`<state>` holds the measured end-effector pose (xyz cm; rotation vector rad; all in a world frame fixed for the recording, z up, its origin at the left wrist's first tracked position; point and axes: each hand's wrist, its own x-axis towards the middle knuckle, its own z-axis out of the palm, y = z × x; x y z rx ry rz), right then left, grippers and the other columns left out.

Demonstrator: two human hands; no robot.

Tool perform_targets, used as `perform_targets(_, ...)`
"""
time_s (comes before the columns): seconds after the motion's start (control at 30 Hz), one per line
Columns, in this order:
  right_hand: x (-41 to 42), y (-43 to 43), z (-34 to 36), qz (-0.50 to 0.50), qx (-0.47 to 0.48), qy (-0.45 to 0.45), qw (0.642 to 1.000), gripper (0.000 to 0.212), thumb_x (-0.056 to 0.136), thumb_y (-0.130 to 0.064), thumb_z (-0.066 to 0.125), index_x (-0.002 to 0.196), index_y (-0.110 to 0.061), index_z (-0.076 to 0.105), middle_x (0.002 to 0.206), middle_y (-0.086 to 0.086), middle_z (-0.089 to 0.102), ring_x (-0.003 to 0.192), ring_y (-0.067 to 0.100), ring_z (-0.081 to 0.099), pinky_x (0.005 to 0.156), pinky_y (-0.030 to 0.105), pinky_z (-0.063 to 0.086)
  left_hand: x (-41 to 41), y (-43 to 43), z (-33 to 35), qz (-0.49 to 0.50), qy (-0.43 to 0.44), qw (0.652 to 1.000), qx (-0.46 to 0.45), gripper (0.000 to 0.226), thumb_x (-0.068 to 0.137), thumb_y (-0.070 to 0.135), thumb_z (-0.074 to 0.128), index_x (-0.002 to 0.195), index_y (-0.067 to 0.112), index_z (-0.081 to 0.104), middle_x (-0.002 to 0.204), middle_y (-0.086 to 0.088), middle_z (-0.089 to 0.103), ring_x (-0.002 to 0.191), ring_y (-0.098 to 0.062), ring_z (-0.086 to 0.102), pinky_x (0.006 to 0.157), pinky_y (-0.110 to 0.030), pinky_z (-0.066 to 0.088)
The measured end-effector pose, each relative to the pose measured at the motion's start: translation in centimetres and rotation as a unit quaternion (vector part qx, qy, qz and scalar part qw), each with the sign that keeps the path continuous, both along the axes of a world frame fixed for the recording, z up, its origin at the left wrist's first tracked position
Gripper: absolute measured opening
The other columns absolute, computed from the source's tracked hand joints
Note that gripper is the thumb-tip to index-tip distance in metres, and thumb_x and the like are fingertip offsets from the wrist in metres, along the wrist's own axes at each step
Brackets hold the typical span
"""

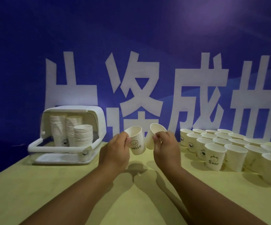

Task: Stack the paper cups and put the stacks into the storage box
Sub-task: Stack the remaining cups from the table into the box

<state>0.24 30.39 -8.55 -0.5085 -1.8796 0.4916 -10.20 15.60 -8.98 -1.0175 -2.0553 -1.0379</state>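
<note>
A blue banner (131, 46) with large white characters is seen behind the scene. A yellow worktop (50, 192) is spread beneath it. A white box (63, 109), lid raised, is stood at the worktop's left rear; three upright stacks (83, 135) of cups are held inside it. At the right, many loose cups (233, 153) are set upright in close rows, one marked "Bear".

Between box and loose cups, both arms are extended above the worktop. The HELLO cup (136, 143), printed with a smiling face, is pinched near its rim by the left grip (115, 151) and is tilted. A plain cup (154, 135) is grasped at its side by the right grip (167, 148), its mouth leaned toward the HELLO cup. The two cups are held just beside each other; contact cannot be determined.
</note>
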Motion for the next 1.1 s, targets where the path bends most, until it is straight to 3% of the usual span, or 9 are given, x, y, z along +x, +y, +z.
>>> perform_targets(0.23,-5.6,-2.0,0.9,0.055,-0.018,0.031,0.998,0.013,0.097,-0.032,0.056,0.108,-0.024,0.060,0.104,-0.010,0.053,0.094,0.009,0.053,0.071,0.013,0.039,-5.4,-2.4,2.9,0.031,0.069,0.994,0.077,0.029,0.106,0.040,0.040,0.093,0.018,0.054,0.083,0.005,0.053,0.066,-0.025,0.048,0.053,-0.028,0.028)
perform_targets(0.47,-10.2,-3.8,2.0,0.100,-0.025,0.090,0.991,0.016,0.097,-0.030,0.059,0.112,-0.024,0.059,0.107,-0.013,0.051,0.095,0.009,0.053,0.071,0.010,0.042,-11.1,-6.7,3.4,0.086,0.102,0.973,0.190,0.029,0.107,0.038,0.040,0.102,0.016,0.057,0.091,-0.003,0.061,0.075,-0.022,0.057,0.059,-0.024,0.042)
perform_targets(0.63,-13.2,-5.7,2.1,0.123,-0.010,0.127,0.984,0.015,0.096,-0.027,0.060,0.110,-0.022,0.061,0.108,-0.013,0.052,0.096,0.008,0.054,0.078,0.017,0.051,-13.4,-8.9,2.3,0.147,0.091,0.971,0.164,0.033,0.106,0.039,0.036,0.104,0.015,0.058,0.094,-0.007,0.064,0.074,-0.022,0.051,0.055,-0.022,0.029)
perform_targets(0.77,-15.5,-7.6,3.1,0.133,-0.031,0.154,0.979,0.013,0.097,-0.028,0.058,0.107,-0.020,0.062,0.107,-0.008,0.055,0.095,0.011,0.054,0.078,0.021,0.053,-13.9,-9.7,2.5,0.161,0.095,0.970,0.153,0.030,0.106,0.036,0.036,0.106,0.014,0.057,0.097,-0.009,0.063,0.076,-0.027,0.053,0.056,-0.028,0.039)
perform_targets(0.87,-17.0,-9.0,4.2,0.152,-0.050,0.173,0.972,0.010,0.097,-0.027,0.058,0.105,-0.021,0.062,0.106,-0.008,0.054,0.095,0.012,0.054,0.076,0.016,0.047,-14.0,-9.8,2.6,0.177,0.085,0.973,0.122,0.035,0.105,0.040,0.032,0.106,0.015,0.056,0.094,0.000,0.055,0.076,-0.023,0.052,0.054,-0.023,0.032)
perform_targets(1.1,-19.0,-10.5,5.1,0.173,-0.069,0.154,0.970,0.013,0.096,-0.026,0.060,0.108,-0.020,0.063,0.111,-0.008,0.050,0.101,0.011,0.051,0.076,0.012,0.040,-14.8,-10.7,3.1,0.218,0.042,0.975,-0.006,0.014,0.105,0.036,0.032,0.099,0.029,0.043,0.096,0.001,0.052,0.083,-0.021,0.051,0.060,-0.032,0.042)
